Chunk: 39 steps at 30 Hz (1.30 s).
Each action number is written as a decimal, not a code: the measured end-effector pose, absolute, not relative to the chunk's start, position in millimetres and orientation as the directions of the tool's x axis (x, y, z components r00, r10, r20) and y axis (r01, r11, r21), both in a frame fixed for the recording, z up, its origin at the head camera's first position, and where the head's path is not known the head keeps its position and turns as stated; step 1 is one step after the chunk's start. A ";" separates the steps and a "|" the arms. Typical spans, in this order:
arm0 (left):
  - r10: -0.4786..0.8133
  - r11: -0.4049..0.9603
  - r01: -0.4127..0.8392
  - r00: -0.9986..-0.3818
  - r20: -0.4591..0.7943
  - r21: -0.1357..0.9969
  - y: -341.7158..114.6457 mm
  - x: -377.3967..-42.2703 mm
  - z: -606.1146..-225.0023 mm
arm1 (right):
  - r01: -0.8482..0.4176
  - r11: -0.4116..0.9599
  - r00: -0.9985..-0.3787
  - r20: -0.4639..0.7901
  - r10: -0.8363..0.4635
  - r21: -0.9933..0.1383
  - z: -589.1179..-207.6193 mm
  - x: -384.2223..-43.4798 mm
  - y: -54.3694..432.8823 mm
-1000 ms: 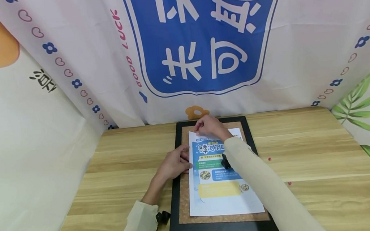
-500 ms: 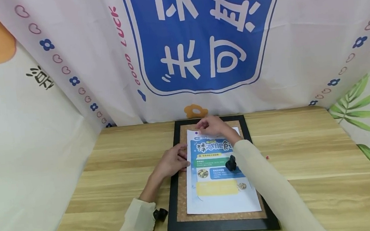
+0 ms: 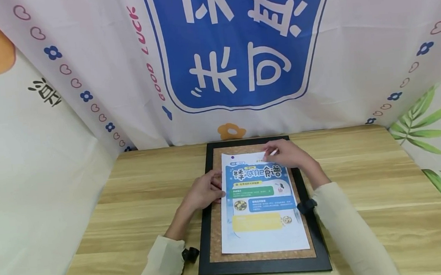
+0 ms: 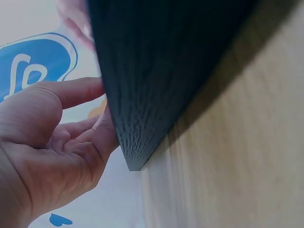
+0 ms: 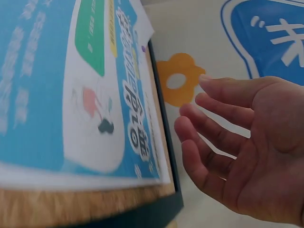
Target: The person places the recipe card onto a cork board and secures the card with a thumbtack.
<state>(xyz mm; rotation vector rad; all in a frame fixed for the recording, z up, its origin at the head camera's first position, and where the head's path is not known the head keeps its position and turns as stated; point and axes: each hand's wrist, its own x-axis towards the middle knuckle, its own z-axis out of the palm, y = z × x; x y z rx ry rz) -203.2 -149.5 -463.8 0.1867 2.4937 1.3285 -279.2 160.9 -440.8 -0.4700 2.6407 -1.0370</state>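
Observation:
A printed paper poster (image 3: 265, 239) with blue, green and yellow blocks lies on a cork board (image 3: 216, 241) with a black frame (image 3: 265, 267). One purple pushpin (image 3: 232, 157) sits at the poster's upper left corner. My left hand (image 3: 203, 191) rests at the poster's left edge, thumb and fingers loosely bent; in the left wrist view the frame hides its fingertips. Over the poster's upper right part hovers my right hand (image 3: 288, 153). In the right wrist view its loosely bent fingers (image 5: 199, 161) hold nothing and stand apart from the paper.
The board lies on a wooden table (image 3: 139, 191), its far end close to the table's back edge. Behind hangs a white cloth (image 3: 356, 79) with a blue printed badge (image 3: 238, 67). Cloth also covers the left side.
My right hand has left the poster's upper left corner and moved right along its top edge. The purple pushpin there is uncovered. My left hand stays at the left edge.

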 end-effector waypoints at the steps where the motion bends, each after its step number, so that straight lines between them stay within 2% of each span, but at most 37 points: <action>1: 0.257 0.564 -0.026 -0.944 -0.205 0.825 -149.4 -203.3 -464.2 | -0.202 0.697 -0.914 -0.123 -0.387 -0.688 -439.7 -275.5 166.4; 16: 0.264 0.552 -0.030 -0.941 -0.209 0.833 -148.9 -205.7 -465.5 | -0.161 0.698 -0.954 -0.071 -0.291 -0.698 -451.1 -230.4 223.2; 39: 0.262 0.567 -0.019 -0.944 -0.202 0.824 -150.7 -204.0 -466.6 | -0.140 0.735 -0.963 -0.083 -0.258 -0.663 -469.1 -206.6 262.6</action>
